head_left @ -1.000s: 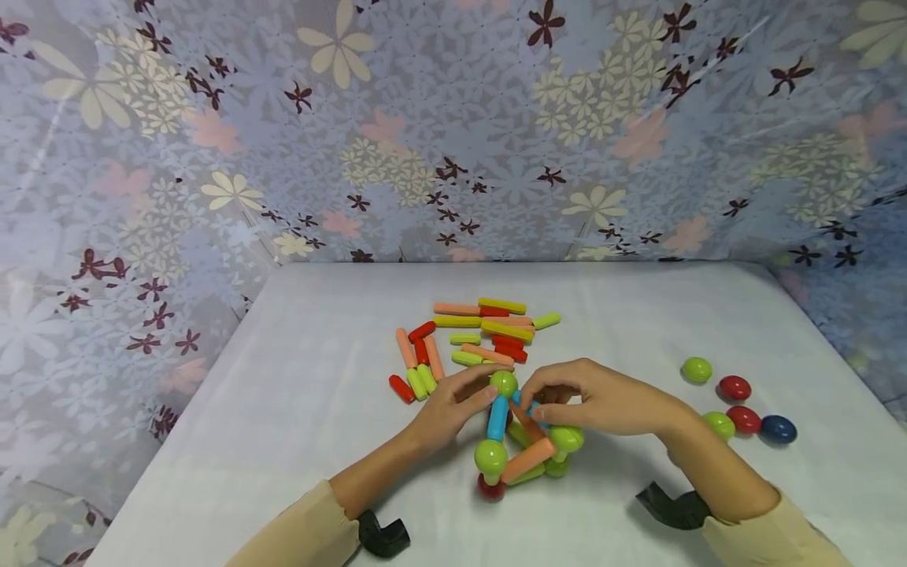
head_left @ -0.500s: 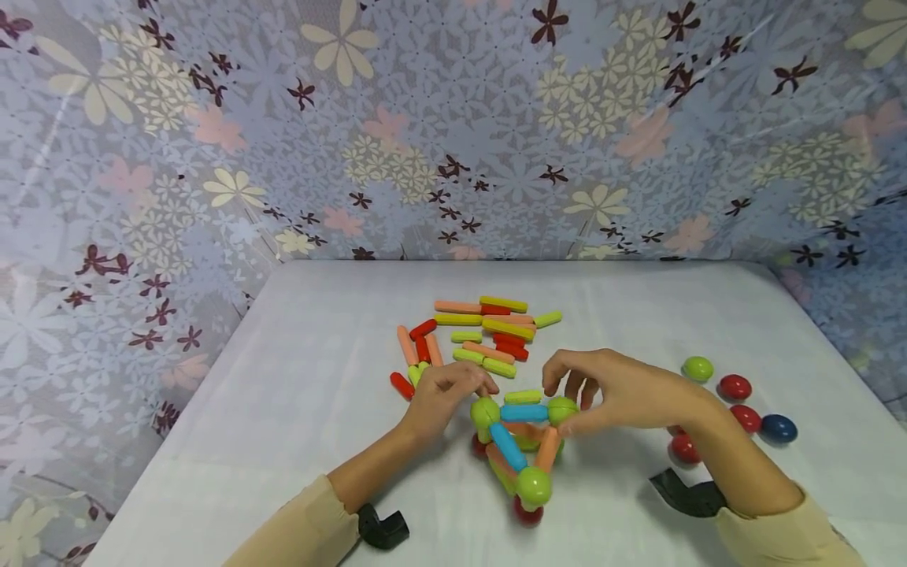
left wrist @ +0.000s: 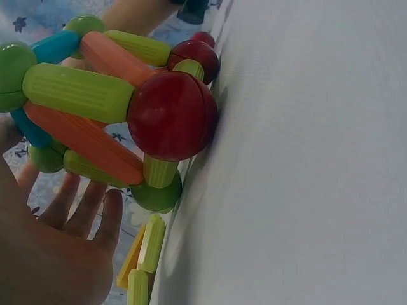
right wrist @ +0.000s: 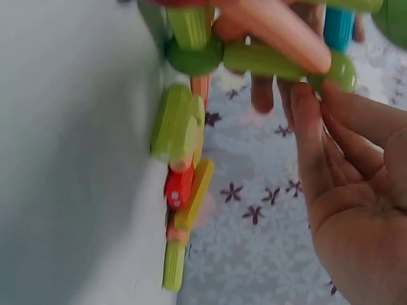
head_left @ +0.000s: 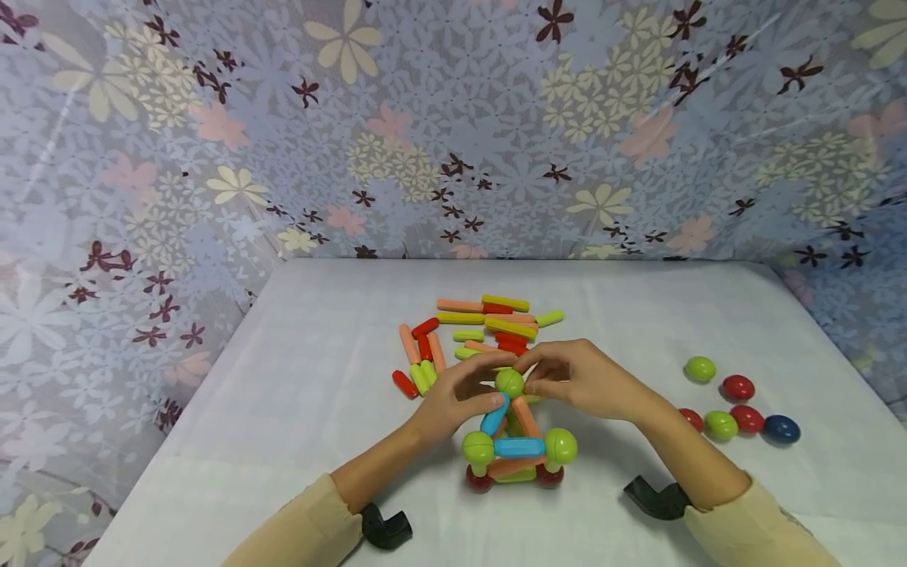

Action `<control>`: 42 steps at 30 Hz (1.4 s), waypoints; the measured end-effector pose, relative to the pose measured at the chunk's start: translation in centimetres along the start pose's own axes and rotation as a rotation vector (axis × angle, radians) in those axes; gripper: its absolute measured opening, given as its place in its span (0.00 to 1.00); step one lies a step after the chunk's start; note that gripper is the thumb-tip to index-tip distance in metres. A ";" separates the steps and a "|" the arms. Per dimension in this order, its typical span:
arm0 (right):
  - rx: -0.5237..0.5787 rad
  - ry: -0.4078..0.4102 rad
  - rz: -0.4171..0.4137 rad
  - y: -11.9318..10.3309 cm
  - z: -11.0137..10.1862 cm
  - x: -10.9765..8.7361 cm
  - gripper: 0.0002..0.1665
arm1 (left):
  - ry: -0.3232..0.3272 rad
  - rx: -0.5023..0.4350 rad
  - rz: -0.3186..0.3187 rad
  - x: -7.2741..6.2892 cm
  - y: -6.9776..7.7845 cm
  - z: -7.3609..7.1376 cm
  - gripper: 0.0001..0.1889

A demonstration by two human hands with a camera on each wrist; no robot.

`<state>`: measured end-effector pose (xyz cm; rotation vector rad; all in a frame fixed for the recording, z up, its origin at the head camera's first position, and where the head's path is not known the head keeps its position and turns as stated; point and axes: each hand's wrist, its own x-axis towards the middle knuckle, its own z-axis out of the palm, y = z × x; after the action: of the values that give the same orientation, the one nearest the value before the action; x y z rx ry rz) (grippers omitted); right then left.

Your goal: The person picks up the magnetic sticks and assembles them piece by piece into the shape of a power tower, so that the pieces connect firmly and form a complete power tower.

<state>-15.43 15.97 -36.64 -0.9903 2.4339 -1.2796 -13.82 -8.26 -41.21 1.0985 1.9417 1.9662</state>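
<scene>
Fingers of the left hand (head_left: 453, 398) curve round the far upper corner of a stick-and-ball frame (head_left: 520, 448), thumb against a blue rod; those of the right hand (head_left: 581, 379) pinch the green ball (head_left: 509, 383) at that corner. Nearest are two beige sleeves (head_left: 306, 526), a curved black piece (head_left: 386, 528) beside each forearm. Next, the frame stands on the white bench (head_left: 283, 409), dark red balls (head_left: 479, 478) at its near foot. Off to the right lie loose balls (head_left: 720, 425), green, red and blue. Beyond the hands are scattered loose rods (head_left: 461, 318); behind everything, a flowered cloth (head_left: 425, 142).
</scene>
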 end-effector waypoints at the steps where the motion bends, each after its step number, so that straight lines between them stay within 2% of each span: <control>1: -0.067 0.020 -0.007 0.3 -0.1 0.2 0.12 | -0.004 0.002 -0.006 0.0 -0.2 0.0 0.24; 5: -0.381 0.092 -0.031 2.0 0.2 1.4 0.15 | 0.003 0.013 -0.046 0.1 -0.6 0.2 0.22; 9: -0.601 0.083 -0.030 3.7 1.1 2.5 0.17 | 0.042 0.023 -0.067 0.0 0.3 0.1 0.20; 13: -0.705 0.073 0.027 4.3 1.4 2.3 0.11 | 0.042 0.042 -0.077 0.0 1.8 0.3 0.19; 16: -0.733 0.080 0.058 4.5 1.5 1.9 0.10 | 0.037 0.055 -0.091 0.0 2.5 0.4 0.19; 19: -0.730 0.080 0.045 4.8 1.5 1.9 0.16 | 0.046 0.056 -0.094 -0.1 2.7 0.5 0.18; 24: -0.736 0.017 0.023 5.1 1.4 2.0 0.27 | 0.051 0.045 -0.064 -0.1 2.6 0.5 0.19; 27: -0.755 0.015 0.014 5.0 1.5 2.1 0.23 | 0.051 0.048 -0.063 -0.1 2.6 0.5 0.19; 30: -0.792 0.057 -0.002 4.7 1.5 2.1 0.13 | 0.055 0.042 -0.078 -0.1 2.3 0.4 0.19; 32: -0.812 0.075 0.009 4.4 1.5 2.1 0.06 | 0.058 0.043 -0.085 -0.1 1.6 0.3 0.18; 34: -0.798 0.071 0.046 4.3 1.4 2.1 0.07 | 0.065 0.047 -0.082 -0.2 0.6 0.1 0.18; 36: -0.721 0.033 0.122 4.2 1.0 2.0 0.10 | 0.068 0.056 -0.080 -0.1 -0.3 0.1 0.18; 38: -0.586 -0.009 0.190 4.0 0.4 1.8 0.10 | 0.071 0.064 -0.077 -0.1 -0.8 0.0 0.18; 40: -0.431 -0.051 0.219 3.6 -0.4 1.5 0.14 | 0.076 0.066 -0.088 -0.1 -0.9 0.0 0.18; 42: -0.274 -0.093 0.205 2.8 -1.3 1.0 0.19 | 0.074 0.070 -0.097 0.0 -0.7 0.1 0.17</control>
<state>-18.10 17.26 -37.91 -0.8135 2.6031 -0.8328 -14.02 -8.11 -41.90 0.9407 2.0745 1.9287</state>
